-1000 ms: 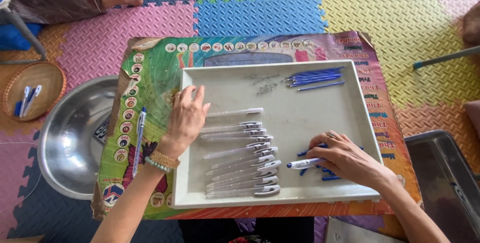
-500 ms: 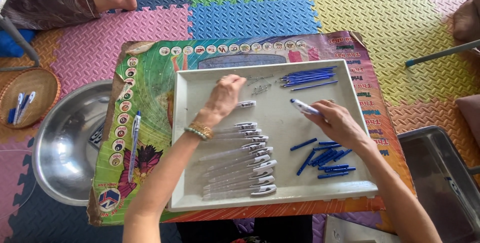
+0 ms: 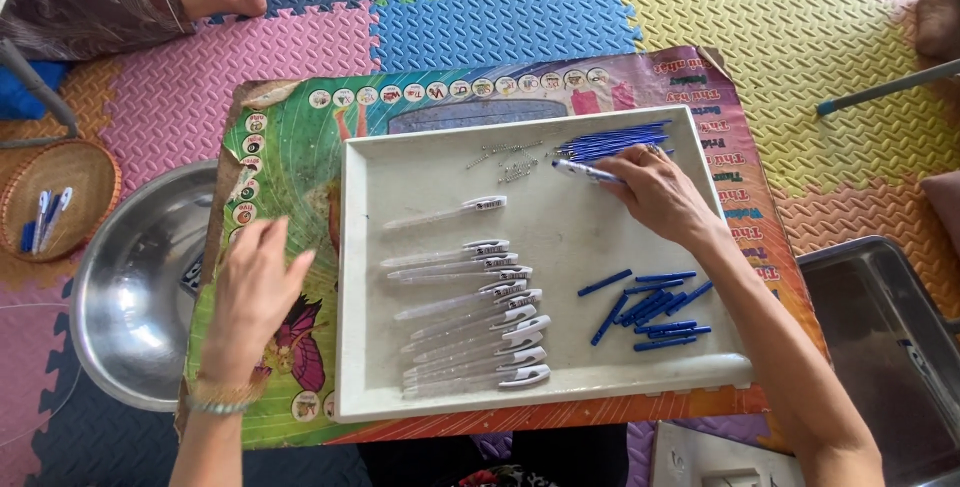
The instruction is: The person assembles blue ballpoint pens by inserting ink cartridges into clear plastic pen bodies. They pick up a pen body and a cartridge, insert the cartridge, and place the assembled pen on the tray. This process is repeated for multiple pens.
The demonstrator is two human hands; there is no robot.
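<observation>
While closed, right hand [image 3: 660,192] on pen [image 3: 585,171]

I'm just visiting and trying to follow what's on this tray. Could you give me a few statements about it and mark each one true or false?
1. The right hand holds a pen part at the tray's far edge, beside the bundle of blue refills. True.
2. The left hand is inside the white tray. False: it is over the colourful board, left of the tray.
3. The clear pen barrels lie in a row in the tray's left half. True.
4. The metal bowl sits to the right of the tray. False: it is to the left.
</observation>
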